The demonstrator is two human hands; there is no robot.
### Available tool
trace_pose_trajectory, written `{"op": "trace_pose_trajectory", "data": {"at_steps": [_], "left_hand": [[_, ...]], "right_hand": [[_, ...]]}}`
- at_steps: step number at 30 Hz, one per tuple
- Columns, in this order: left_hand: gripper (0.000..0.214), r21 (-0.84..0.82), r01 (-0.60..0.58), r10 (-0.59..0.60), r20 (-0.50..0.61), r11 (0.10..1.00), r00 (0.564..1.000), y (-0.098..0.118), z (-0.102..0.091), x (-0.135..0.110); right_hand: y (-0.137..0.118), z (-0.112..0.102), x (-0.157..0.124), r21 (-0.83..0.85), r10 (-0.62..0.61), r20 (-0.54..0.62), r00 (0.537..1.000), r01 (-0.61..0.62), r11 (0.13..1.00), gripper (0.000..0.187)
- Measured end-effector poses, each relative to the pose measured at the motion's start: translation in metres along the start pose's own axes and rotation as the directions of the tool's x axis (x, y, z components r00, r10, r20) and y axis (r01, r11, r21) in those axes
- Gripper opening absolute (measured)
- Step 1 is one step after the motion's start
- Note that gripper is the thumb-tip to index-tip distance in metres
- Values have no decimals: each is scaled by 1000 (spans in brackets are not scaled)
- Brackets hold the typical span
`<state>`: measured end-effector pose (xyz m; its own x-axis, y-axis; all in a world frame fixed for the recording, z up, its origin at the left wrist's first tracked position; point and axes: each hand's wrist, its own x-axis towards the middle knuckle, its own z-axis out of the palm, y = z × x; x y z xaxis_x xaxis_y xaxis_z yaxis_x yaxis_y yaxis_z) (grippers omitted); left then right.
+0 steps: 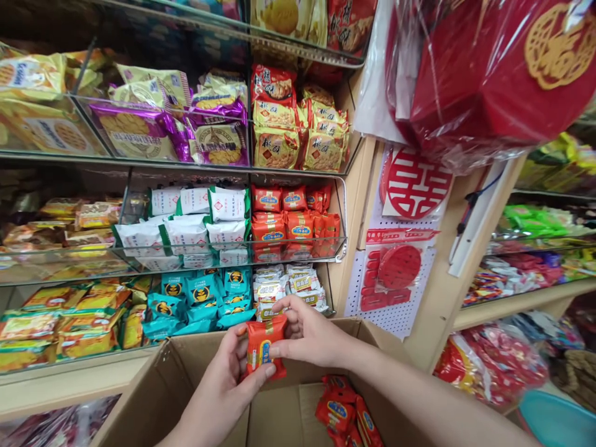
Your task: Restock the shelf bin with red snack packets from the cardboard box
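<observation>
Between both hands I hold one red snack packet (261,346) with a blue-and-yellow label, above an open cardboard box (284,413). My left hand (228,375) grips its left side, thumb across the lower front. From the right, my right hand (307,335) has its thumb on the packet's face and its fingers behind the top edge. More red packets (342,413) of the same look lie in the box at the lower right. Similar red packets (298,223) stand stacked on the shelf ahead, behind a clear lip.
Teal packets (200,298), white-and-green packets (186,230) and silvery packets (305,282) fill neighbouring shelf bins. A glass shelf edge (298,251) runs above the box. A red plastic-wrapped bag (475,74) hangs at upper right. A turquoise basin (559,416) sits at lower right.
</observation>
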<state>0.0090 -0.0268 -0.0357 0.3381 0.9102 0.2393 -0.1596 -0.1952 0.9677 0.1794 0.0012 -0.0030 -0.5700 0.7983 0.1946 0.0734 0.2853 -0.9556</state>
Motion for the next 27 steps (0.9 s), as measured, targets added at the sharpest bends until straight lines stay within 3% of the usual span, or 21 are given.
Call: {"op": "trace_pose_trajectory", "data": {"at_steps": [3, 5, 6, 8, 9, 10, 11, 13, 16, 19, 21, 23, 27], "left_hand": [[49, 84, -56, 61, -57, 995, 996, 1, 0, -2], [53, 206, -48, 63, -66, 977, 996, 0, -2, -4], [52, 267, -31, 49, -62, 963, 997, -1, -3, -5], [48, 351, 2, 13, -42, 936, 999, -5, -5, -6], [46, 376, 7, 7, -36, 927, 999, -7, -6, -6], [45, 396, 6, 6, -28, 918, 1000, -9, -6, -7], [44, 417, 2, 5, -17, 909, 1000, -11, -5, -8], [41, 470, -2, -7, 17, 883, 1000, -16, -3, -10], [39, 557, -41, -41, 133, 830, 990, -21, 0, -13], [38, 585, -98, -79, 270, 805, 959, -26, 0, -14], [36, 588, -129, -110, 353, 799, 929, -29, -1, -14], [31, 611, -152, -145, 409, 777, 901, -31, -1, -14], [26, 695, -129, -240, 407, 707, 881, -40, -3, -13]], "right_hand": [[-10, -3, 1, -38, -65, -55, 996, 63, 997, 37], [-29, -15, 4, -247, -256, -160, 953, 212, 945, 26], [-43, -25, 7, -392, -390, -213, 896, 287, 874, 25], [-75, -51, 18, -692, -659, -249, 710, 345, 634, 29], [-90, -65, 26, -819, -744, -221, 631, 294, 493, 31], [-104, -79, 34, -901, -788, -174, 591, 229, 370, 34], [-114, -92, 43, -945, -790, -130, 599, 165, 281, 37], [-127, -113, 63, -982, -735, -66, 675, 87, 168, 39], [-130, -130, 89, -994, -619, -12, 786, 55, 89, 40], [-129, -133, 104, -998, -529, -42, 848, -8, 65, 40], [-129, -129, 108, -990, -511, -140, 848, -115, 81, 38], [-128, -123, 111, -972, -524, -236, 818, -209, 110, 37], [-125, -117, 118, -958, -484, -286, 827, -233, 168, 38]]}}
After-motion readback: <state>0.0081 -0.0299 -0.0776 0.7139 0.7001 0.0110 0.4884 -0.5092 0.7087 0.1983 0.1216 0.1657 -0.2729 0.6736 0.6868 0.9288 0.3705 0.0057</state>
